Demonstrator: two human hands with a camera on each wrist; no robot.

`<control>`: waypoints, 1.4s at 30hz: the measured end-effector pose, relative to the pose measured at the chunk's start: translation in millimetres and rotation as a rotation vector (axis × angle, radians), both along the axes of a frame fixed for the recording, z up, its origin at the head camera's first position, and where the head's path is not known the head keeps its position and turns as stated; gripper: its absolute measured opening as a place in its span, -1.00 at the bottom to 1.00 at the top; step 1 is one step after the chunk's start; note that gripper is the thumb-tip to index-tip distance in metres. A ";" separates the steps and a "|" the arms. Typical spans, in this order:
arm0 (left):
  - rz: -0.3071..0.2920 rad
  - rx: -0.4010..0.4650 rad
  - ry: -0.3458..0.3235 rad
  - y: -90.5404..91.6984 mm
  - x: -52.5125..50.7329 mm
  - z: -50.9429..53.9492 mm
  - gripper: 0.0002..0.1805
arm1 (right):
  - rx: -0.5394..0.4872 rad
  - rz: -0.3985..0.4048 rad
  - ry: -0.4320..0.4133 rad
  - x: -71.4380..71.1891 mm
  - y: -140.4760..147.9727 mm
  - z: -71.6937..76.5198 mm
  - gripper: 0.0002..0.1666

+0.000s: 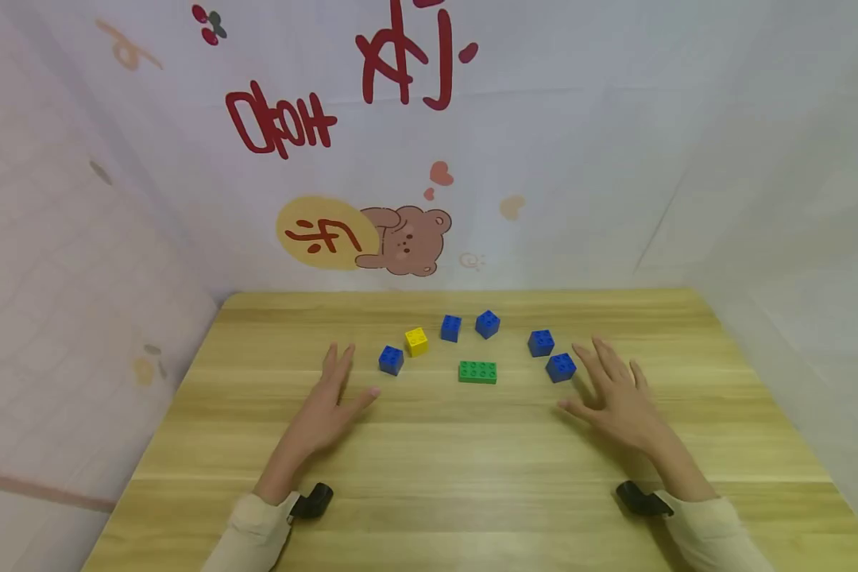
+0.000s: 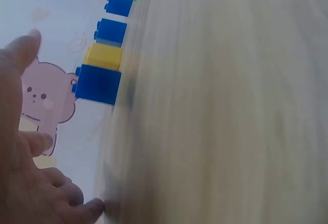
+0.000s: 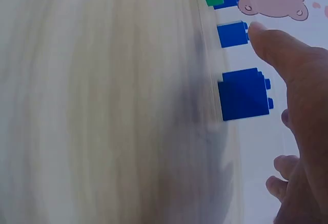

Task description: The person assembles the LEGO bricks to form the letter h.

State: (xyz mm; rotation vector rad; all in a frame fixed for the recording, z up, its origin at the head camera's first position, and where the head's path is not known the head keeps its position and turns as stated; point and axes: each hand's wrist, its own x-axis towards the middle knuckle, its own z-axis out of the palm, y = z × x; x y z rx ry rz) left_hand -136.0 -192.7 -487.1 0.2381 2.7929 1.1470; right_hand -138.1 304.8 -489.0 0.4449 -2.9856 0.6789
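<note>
In the head view a green brick (image 1: 477,372) lies mid-table with smaller bricks in an arc behind and beside it. My left hand (image 1: 322,409), fingers spread and holding nothing, is left of a blue brick (image 1: 391,360); a yellow brick (image 1: 416,342) sits just past that. Two blue bricks (image 1: 451,328) (image 1: 488,324) stand farther back. On the right, two more blue bricks (image 1: 541,343) (image 1: 561,367) are beside my right hand (image 1: 618,401), whose fingers are spread and empty. The left wrist view shows the yellow brick (image 2: 105,56) behind a blue one (image 2: 98,84).
The wooden table (image 1: 465,492) meets a white printed sheet (image 1: 579,159) at its back edge, with more white sheeting at both sides. Black wrist pieces (image 1: 312,501) (image 1: 642,499) show at both sleeves, above the table's front part.
</note>
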 end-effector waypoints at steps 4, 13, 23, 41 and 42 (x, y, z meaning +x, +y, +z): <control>0.015 0.035 -0.003 7.6 -1.8 -1.5 0.04 | -0.066 0.022 -0.021 -4.5 -6.1 -1.7 0.15; 0.018 0.187 -0.010 26.0 -13.7 -1.5 -0.05 | -0.297 -0.038 -0.146 -11.5 -10.0 -9.5 0.13; 0.071 0.367 -0.066 41.7 -29.7 -9.2 -0.13 | -0.443 -0.189 -0.143 -15.6 -16.1 -24.3 0.01; 0.151 0.429 -0.009 49.4 -44.7 -21.4 -0.38 | -0.623 -0.344 -0.133 -18.0 -27.3 -31.3 -0.19; 0.154 0.424 0.000 49.0 -44.1 -22.7 -0.39 | -0.624 -0.342 -0.127 -18.2 -28.1 -31.4 -0.19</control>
